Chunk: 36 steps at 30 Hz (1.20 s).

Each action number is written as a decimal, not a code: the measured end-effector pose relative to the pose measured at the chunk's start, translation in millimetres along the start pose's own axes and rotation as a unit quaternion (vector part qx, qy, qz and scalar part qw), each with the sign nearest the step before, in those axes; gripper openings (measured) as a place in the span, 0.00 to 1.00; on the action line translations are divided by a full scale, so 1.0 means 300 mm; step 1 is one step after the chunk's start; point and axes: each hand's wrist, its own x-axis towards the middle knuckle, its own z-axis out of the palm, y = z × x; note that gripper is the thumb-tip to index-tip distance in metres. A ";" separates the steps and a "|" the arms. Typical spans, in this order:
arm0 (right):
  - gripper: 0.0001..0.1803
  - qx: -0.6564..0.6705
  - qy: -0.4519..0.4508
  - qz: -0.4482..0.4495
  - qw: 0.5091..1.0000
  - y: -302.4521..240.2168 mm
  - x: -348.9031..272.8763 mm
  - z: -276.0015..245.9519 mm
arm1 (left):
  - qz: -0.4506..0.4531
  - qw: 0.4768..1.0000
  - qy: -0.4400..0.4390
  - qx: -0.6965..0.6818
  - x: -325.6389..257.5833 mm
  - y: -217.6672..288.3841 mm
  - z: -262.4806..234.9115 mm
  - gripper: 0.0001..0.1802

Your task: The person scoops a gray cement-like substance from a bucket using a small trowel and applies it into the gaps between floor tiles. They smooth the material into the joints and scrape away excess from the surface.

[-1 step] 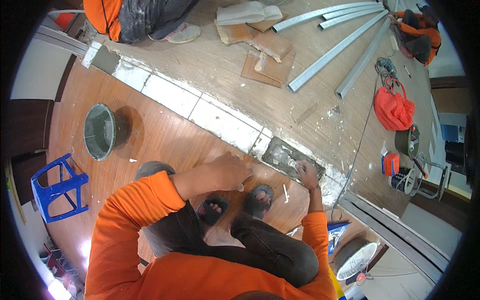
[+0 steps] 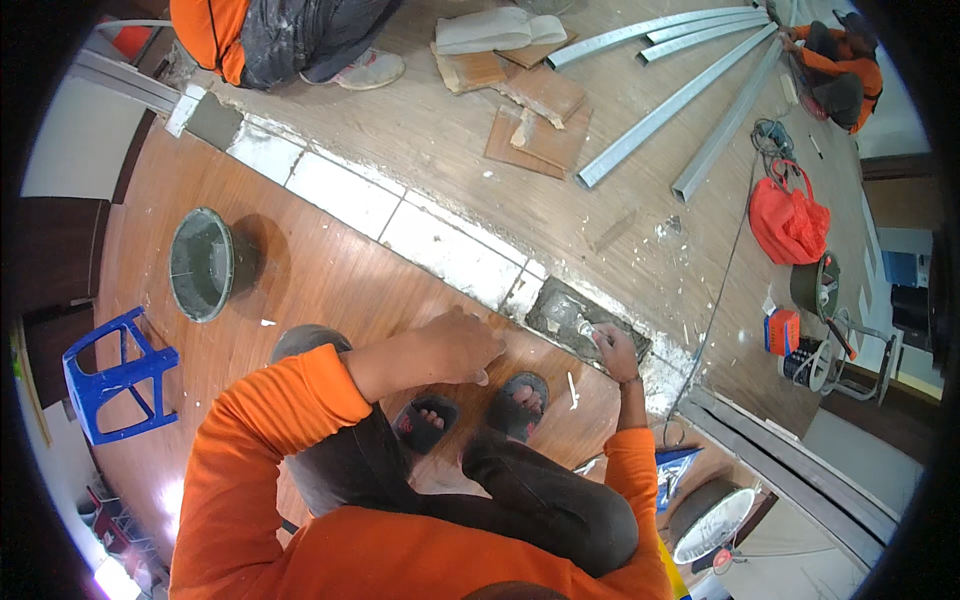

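Two workers in orange sat cut off at the picture's rim: one (image 2: 290, 35) at the top edge showing only a back, dark trousers and a pale shoe, another (image 2: 830, 65) small and blurred at the upper right. The wearer squatted on a brown wooden floor (image 2: 330, 280), knees and sandalled feet hiding the boards beneath. Along the floor's edge ran a row of pale tiles (image 2: 340, 190), ending in a bed of grey mortar (image 2: 575, 320) just in front of the feet. The left hand (image 2: 455, 345) rested with fingers curled loosely, fingertips touching the floor beside the mortar, gripping nothing that could be made out. The right hand (image 2: 615, 350) was closed around a small tool (image 2: 585, 328), its tip in the wet mortar; the tool's kind was too small to tell. A grey bucket (image 2: 205, 265) stood well apart to the left, its inside smeared grey, any contents hard to judge. A blue plastic stool (image 2: 115, 375) stood near it. Farther off lay long metal channels (image 2: 680, 95), loose brown tiles (image 2: 540, 115) under a pale sack (image 2: 495, 30), and a red bag (image 2: 790, 220), closed, contents hidden.
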 end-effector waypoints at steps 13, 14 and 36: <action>0.17 -0.043 -0.024 -0.015 0.999 0.044 -0.005 0.048 | 0.023 0.999 0.044 -0.013 -0.002 -0.015 0.041 0.19; 0.17 -0.019 -0.028 -0.013 0.999 0.032 -0.011 0.047 | 0.026 0.999 0.041 -0.014 -0.003 -0.011 0.043 0.19; 0.16 -0.114 0.045 0.038 0.992 0.114 -0.107 -0.141 | 0.023 0.998 0.057 -0.025 0.010 -0.017 0.024 0.20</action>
